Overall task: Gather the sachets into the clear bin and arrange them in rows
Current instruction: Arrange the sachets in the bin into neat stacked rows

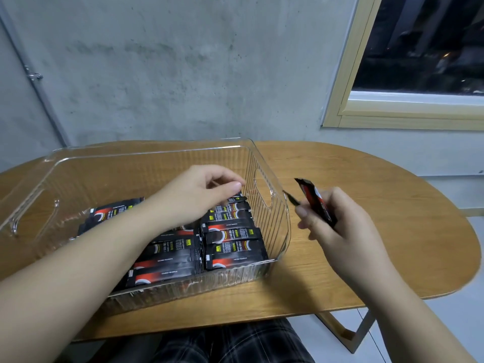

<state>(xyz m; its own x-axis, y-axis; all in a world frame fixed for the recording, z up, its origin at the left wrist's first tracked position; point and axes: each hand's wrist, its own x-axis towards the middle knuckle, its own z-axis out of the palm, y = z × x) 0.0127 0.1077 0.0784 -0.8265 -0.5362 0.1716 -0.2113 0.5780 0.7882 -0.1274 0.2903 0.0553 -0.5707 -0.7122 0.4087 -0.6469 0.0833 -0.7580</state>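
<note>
A clear ribbed bin (272, 179) stands on the wooden table (379, 205). Several black-and-red sachets (233, 234) lie flat in rows in its right half, and one more sachet (115, 209) lies further left. My left hand (199, 192) reaches inside the bin above the far end of the right row, fingers curled, fingertips touching a sachet there; whether it pinches it is hidden. My right hand (332, 218) hovers outside the bin's right wall and grips a couple of sachets (314, 199) that stick up from the fingers.
The bin's left half shows bare bottom. A grey concrete wall rises behind the table, with a wood-framed window (408, 108) at the upper right. The table's metal leg (351, 334) and my checked trousers (235, 344) show below the front edge.
</note>
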